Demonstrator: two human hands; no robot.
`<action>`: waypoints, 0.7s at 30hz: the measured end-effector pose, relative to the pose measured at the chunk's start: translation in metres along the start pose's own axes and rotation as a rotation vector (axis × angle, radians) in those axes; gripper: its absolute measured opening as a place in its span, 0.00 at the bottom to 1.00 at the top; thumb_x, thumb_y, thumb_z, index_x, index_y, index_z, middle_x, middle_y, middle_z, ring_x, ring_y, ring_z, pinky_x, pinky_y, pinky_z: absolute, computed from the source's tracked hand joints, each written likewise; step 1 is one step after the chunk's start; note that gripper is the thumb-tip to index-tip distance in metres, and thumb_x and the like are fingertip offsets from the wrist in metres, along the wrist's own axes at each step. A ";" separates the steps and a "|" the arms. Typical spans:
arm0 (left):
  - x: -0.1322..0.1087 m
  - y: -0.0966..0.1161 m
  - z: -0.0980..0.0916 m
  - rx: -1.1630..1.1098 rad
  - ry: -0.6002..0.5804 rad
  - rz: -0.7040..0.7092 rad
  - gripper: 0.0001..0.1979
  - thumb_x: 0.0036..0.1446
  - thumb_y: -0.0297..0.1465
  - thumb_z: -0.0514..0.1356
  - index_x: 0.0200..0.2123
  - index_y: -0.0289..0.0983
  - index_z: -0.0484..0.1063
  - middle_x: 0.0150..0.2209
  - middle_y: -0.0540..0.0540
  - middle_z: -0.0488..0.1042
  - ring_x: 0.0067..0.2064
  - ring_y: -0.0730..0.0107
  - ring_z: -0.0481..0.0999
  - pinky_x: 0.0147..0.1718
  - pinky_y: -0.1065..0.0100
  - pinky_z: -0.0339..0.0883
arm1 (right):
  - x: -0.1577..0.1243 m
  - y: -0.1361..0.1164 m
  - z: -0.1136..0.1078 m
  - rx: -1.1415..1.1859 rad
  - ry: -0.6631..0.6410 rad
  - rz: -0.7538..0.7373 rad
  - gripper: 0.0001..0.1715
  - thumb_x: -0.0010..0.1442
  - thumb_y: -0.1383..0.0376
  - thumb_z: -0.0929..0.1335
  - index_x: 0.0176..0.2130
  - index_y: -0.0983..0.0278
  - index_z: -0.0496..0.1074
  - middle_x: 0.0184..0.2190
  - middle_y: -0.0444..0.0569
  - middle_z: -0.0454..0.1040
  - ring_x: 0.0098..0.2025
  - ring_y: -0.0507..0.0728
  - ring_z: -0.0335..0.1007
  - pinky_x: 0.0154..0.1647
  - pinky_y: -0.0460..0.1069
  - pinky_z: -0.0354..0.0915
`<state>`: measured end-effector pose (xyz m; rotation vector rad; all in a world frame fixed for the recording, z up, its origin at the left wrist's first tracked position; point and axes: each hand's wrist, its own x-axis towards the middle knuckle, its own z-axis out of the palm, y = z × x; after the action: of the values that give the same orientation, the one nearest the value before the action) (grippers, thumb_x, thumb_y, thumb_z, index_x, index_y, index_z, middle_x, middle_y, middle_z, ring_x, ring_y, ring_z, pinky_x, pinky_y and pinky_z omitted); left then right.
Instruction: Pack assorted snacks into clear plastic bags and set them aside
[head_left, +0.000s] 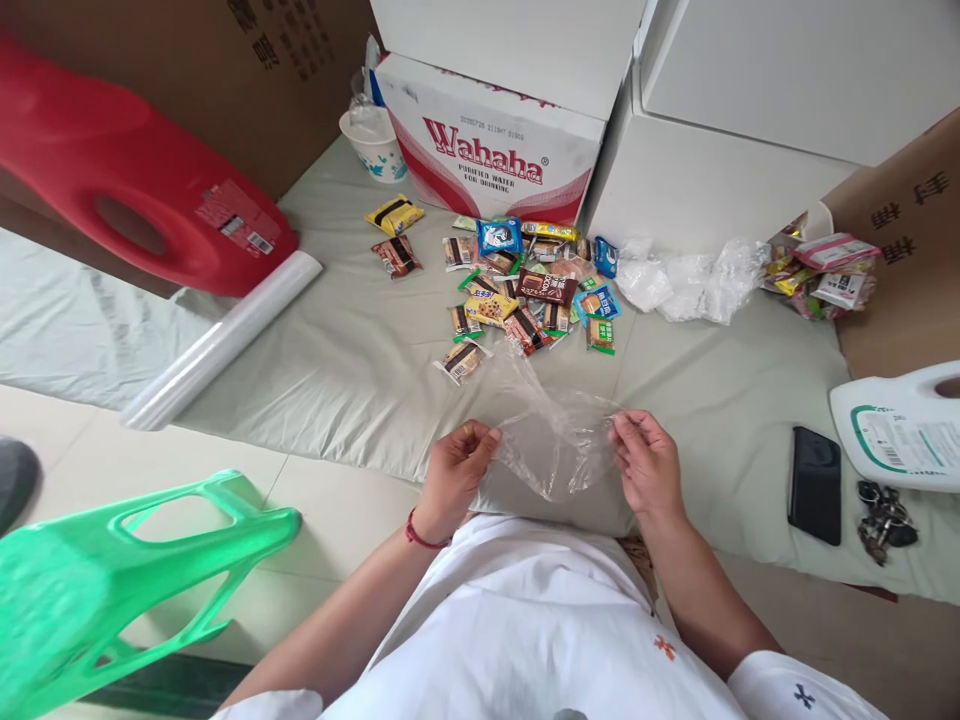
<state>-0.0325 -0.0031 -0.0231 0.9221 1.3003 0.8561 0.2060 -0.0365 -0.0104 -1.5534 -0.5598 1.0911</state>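
A clear plastic bag [559, 445] is stretched between my two hands, low over the near edge of the cloth. My left hand [457, 465] pinches its left side between thumb and fingers. On the other side, my right hand [646, 462] grips the bag's right edge, fingers closed. Just beyond the bag lies a loose pile of small wrapped snacks [491, 305], in brown, yellow, blue and green packets. Two more packets sit left of the pile: a yellow packet [395, 214] and a reddish-brown packet [397, 257].
Behind the snacks stands a Wahaha water carton [487, 150] beside a paper cup [375, 150]. Crumpled clear bags [690, 280] and a bagged snack bundle [825, 270] lie right. A plastic roll [225, 340], red jug [150, 180], green stool [135, 580], phone [815, 485], keys [886, 520] and white bottle [900, 430] surround.
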 end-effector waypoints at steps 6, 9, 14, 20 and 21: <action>-0.014 -0.018 -0.028 0.086 0.118 -0.066 0.24 0.53 0.53 0.65 0.26 0.38 0.68 0.21 0.54 0.64 0.23 0.76 0.58 0.22 0.72 0.51 | -0.003 0.015 -0.064 -0.225 0.021 0.121 0.31 0.47 0.42 0.78 0.34 0.63 0.73 0.25 0.42 0.71 0.19 0.46 0.52 0.17 0.43 0.50; -0.024 -0.020 -0.035 0.283 0.105 -0.038 0.23 0.56 0.52 0.62 0.27 0.38 0.68 0.21 0.54 0.63 0.25 0.75 0.59 0.24 0.71 0.53 | -0.001 0.007 -0.090 -0.500 -0.100 -0.015 0.32 0.53 0.42 0.75 0.44 0.63 0.76 0.35 0.50 0.78 0.32 0.54 0.69 0.31 0.48 0.69; -0.032 -0.012 -0.030 0.442 0.047 0.001 0.20 0.58 0.50 0.59 0.28 0.39 0.68 0.21 0.53 0.63 0.24 0.73 0.60 0.25 0.70 0.55 | 0.020 -0.018 -0.067 -0.712 -0.195 -0.390 0.49 0.56 0.41 0.74 0.67 0.58 0.61 0.61 0.60 0.70 0.60 0.65 0.67 0.58 0.62 0.69; -0.036 -0.010 -0.030 0.455 0.036 0.011 0.20 0.58 0.49 0.59 0.27 0.39 0.69 0.23 0.52 0.67 0.24 0.72 0.62 0.25 0.70 0.58 | 0.056 -0.028 0.016 -0.746 -0.373 -0.570 0.24 0.64 0.49 0.70 0.52 0.61 0.75 0.43 0.54 0.80 0.48 0.62 0.75 0.53 0.57 0.70; -0.039 -0.013 -0.035 0.456 0.052 0.004 0.19 0.58 0.49 0.59 0.27 0.39 0.69 0.23 0.51 0.68 0.25 0.72 0.63 0.26 0.70 0.59 | 0.060 -0.029 0.023 -0.726 -0.377 -0.538 0.19 0.66 0.51 0.67 0.45 0.62 0.77 0.36 0.50 0.79 0.40 0.59 0.76 0.46 0.54 0.72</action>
<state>-0.0708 -0.0415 -0.0204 1.2628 1.5734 0.5968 0.2195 0.0329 -0.0031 -1.6352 -1.6674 0.7862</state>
